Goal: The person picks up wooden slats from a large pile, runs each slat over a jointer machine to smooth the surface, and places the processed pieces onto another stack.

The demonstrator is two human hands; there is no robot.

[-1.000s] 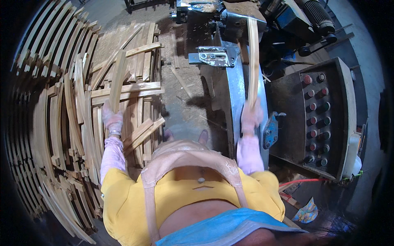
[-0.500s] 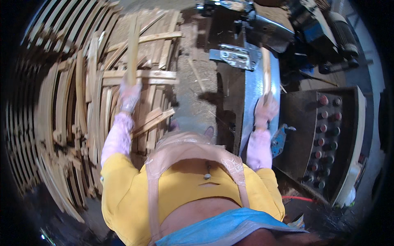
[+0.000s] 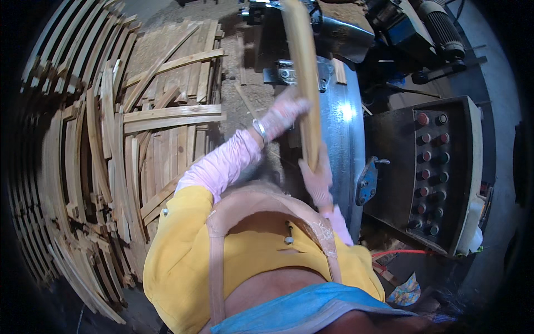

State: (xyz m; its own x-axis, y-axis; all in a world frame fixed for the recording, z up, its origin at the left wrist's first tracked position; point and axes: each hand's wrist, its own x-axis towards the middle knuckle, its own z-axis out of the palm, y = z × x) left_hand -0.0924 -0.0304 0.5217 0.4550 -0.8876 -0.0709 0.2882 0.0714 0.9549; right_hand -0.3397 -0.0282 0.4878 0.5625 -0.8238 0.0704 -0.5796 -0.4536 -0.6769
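Note:
A long pale wooden strip [image 3: 305, 72] is held in both hands, over the left edge of the machine's metal table [image 3: 342, 150]. My left hand [image 3: 285, 113], in a pale glove, is closed on the strip partway along it; its fingers are slightly blurred. At the near end, my right hand [image 3: 318, 181] is wrapped round the same strip, thumb side toward me. Farther up the table, the end of another wooden piece [image 3: 339, 71] sticks out from under the dark machine housing [image 3: 346, 36].
Wooden strips [image 3: 172, 117] lie piled on the left, with stacked racks of slats [image 3: 72, 50] beyond. A control panel [image 3: 431, 172] with several red and green buttons stands at the right. A blue bracket [image 3: 366, 186] juts from the table's right edge. A motor [image 3: 439, 28] sits far right.
My left hand has brought the strip from the pile rightward to the metal table. My right hand has let go of the other piece, which has moved farther in, and has taken the strip's near end.

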